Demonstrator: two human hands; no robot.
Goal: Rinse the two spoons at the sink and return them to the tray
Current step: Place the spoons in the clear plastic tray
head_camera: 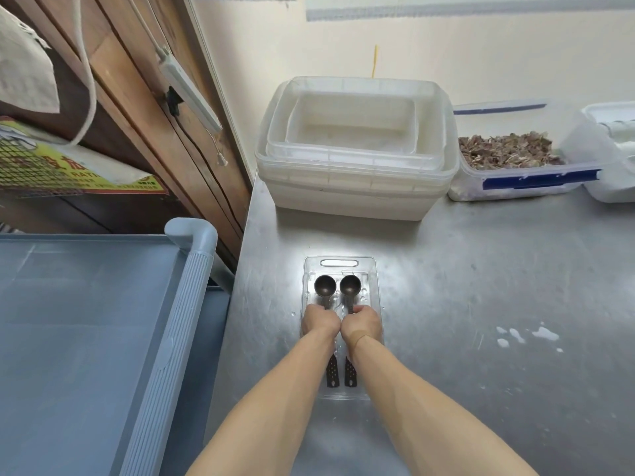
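Two dark spoons lie side by side in a clear plastic tray (338,263) on the steel counter, bowls pointing away from me. My left hand (319,320) is closed around the handle of the left spoon (325,285). My right hand (361,322) is closed around the handle of the right spoon (350,284). Both handle ends show below my wrists, resting in the tray. Water drops sit on the tray around the spoons.
Stacked white plastic tubs (355,146) stand behind the tray. A clear box of brown dried pieces (508,152) sits at the back right. A grey-blue cart (86,321) is at the left of the counter. White spills (529,334) mark the counter at the right.
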